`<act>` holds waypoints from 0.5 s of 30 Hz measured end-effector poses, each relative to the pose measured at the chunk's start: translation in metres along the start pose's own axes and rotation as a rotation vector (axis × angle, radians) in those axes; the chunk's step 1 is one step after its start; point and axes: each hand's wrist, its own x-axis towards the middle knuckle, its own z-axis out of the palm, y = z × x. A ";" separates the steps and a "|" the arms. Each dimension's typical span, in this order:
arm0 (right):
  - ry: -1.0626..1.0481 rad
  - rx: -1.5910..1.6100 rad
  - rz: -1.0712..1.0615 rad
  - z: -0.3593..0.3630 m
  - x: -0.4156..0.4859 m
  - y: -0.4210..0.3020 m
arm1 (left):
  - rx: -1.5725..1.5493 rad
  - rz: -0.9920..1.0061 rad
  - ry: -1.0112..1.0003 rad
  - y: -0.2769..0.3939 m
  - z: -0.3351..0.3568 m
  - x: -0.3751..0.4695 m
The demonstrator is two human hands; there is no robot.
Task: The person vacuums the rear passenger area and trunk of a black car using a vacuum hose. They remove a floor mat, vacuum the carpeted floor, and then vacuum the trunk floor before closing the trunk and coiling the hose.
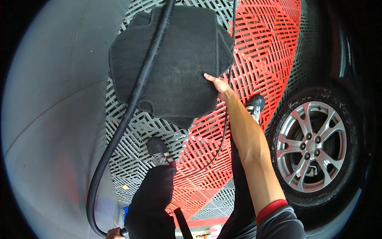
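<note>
My right hand (220, 86) grips the right edge of a black carpet car mat (182, 68), its thumb on top and its fingers out of sight beneath. Further mats stick out from under the top one. At the bottom left, my left hand (115, 233) is closed around the end of a black corrugated vacuum hose (119, 131), partly cut off by the picture's edge. From there the hose curves up the left side and crosses in front of the mats.
Red and grey slatted floor tiles (206, 146) lie underfoot. A car wheel (310, 146) stands close on the right. A grey covered surface (56, 89) fills the left side. A thin black cable (222, 143) runs across the tiles near my feet.
</note>
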 end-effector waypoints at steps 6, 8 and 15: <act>0.100 -0.304 -0.467 0.015 -0.125 -0.048 | -0.054 0.162 0.280 0.082 -0.101 -0.049; 0.245 -0.517 -0.458 0.001 -0.193 -0.082 | -0.214 0.476 0.555 0.130 -0.168 -0.089; 0.421 -0.514 -0.600 -0.107 -0.431 -0.177 | -0.718 0.848 0.955 0.378 -0.370 -0.296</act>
